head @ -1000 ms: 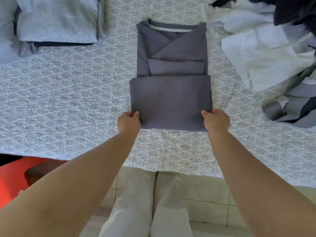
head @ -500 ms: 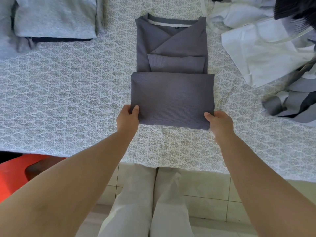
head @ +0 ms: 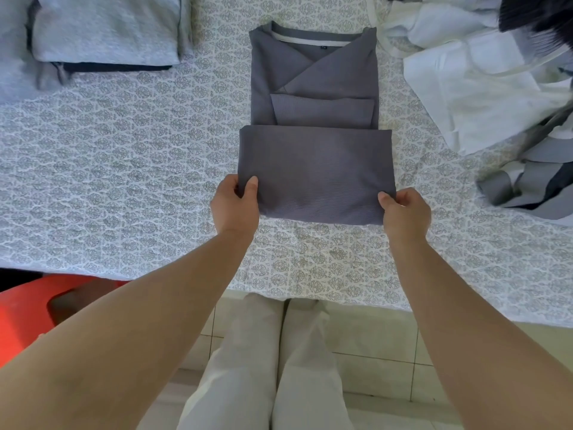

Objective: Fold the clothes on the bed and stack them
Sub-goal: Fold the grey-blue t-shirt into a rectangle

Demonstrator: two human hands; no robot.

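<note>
A grey-purple sweater (head: 313, 97) lies in the middle of the bed (head: 130, 181), which is covered with a pale sheet printed in a small grey motif. The sweater's collar points away from the person, its sleeves are crossed over the chest, and its lower part is doubled up into a thick fold (head: 316, 169) lying on the near half of the garment. The left hand (head: 234, 206) grips the near left corner of that fold, thumb on top of the cloth and the fingers curled underneath it. The right hand (head: 404, 212) pinches the near right corner of the same fold, thumb pressed on the upper face and the fingers tucked below. Both forearms reach in from the near edge of the bed toward the sweater. Far to the left of the sweater, at the far edge of the bed, sits a stack of folded clothes (head: 105, 32), light grey on top with a dark layer showing beneath. To the right of the sweater lies a loose white garment (head: 474, 88), crumpled and unfolded, and nearer than it a grey striped garment (head: 533, 181) in a heap. Beyond the near edge of the bed, below the sweater, the person's pale trousers (head: 263, 367) stand on a tiled floor (head: 372, 361), with a red stool (head: 21, 321) off to the left.
</note>
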